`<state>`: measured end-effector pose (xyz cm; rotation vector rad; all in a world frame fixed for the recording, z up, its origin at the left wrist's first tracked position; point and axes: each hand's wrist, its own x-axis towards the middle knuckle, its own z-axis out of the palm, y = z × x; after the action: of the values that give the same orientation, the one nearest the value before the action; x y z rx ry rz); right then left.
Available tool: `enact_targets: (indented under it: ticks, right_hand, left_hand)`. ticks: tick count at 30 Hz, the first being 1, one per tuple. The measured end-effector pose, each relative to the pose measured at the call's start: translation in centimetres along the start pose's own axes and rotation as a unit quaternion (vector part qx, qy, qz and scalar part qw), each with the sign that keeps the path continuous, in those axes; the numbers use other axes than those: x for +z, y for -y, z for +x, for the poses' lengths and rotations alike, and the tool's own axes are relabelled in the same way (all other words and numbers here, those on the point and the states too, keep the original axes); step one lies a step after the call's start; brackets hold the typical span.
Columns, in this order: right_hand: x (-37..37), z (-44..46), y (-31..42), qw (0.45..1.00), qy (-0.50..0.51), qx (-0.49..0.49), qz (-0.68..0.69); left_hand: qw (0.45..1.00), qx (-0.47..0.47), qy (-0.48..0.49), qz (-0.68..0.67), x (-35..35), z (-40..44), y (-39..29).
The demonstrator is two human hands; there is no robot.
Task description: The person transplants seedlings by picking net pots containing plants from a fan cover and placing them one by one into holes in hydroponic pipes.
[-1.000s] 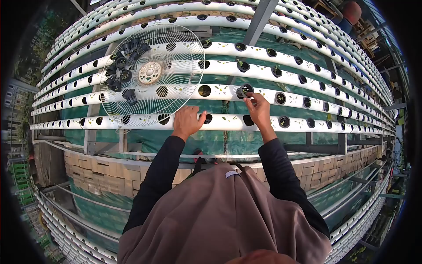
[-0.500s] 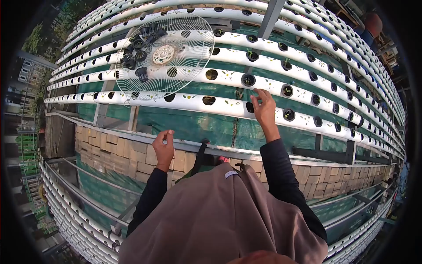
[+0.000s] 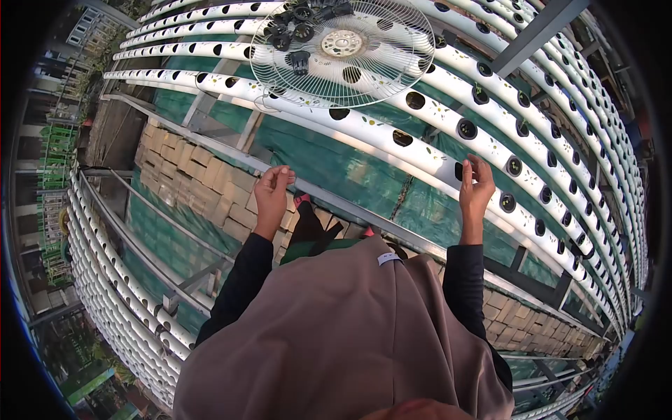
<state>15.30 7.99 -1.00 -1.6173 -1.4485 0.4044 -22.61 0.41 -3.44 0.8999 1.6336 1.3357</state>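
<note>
Loosely raised, the right hand hovers at the nearest white pipe, its fingers slightly parted with nothing visible in them.
Just beyond its fingertips, a black pot sits in a hole of the next white pipe; to its right, a second pot fills a hole in the nearest white pipe. Well to its left, the left hand hangs before the metal rail, fingers curled close to the thumb; whether they hold anything, I cannot tell. Farther ahead, between both hands, loose black pots lie in a wire fan guard.
</note>
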Motion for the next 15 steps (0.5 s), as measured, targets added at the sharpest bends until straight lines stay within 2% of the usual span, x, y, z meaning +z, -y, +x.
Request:
enact_targets:
  ticks: [1,4,7,11,12,13,15]
  right_hand:
    - [0.9,0.3,0.6,0.999,0.007,0.033,0.026]
    - [4.3,1.3,3.1,0.999,0.009,0.024,0.027]
    - [8.9,2.2,6.0,0.99,0.01,0.099,0.105]
    - [14.1,3.6,9.4,0.952,0.017,0.246,0.182]
    - [15.6,3.9,9.6,0.944,-0.009,0.256,0.208]
    - [16.6,4.3,10.0,0.944,-0.016,0.255,0.207]
    - [18.4,4.6,10.5,0.952,0.034,0.261,0.157]
  left_hand:
    - [1.0,0.009,0.0,-0.003,0.0,0.8,-0.4]
    - [0.999,-0.003,0.046,-0.005,-1.0,3.8,-1.3]
    - [0.997,-0.032,0.074,-0.001,-3.0,7.8,-2.3]
    - [0.991,-0.065,0.12,-0.011,-5.8,14.2,-3.6]
    - [0.989,-0.066,0.134,-0.007,-6.3,15.9,-3.9]
    - [0.988,-0.064,0.14,-0.008,-6.6,17.5,-4.2]
    - [0.981,-0.084,0.176,-0.021,-7.0,20.1,-4.8]
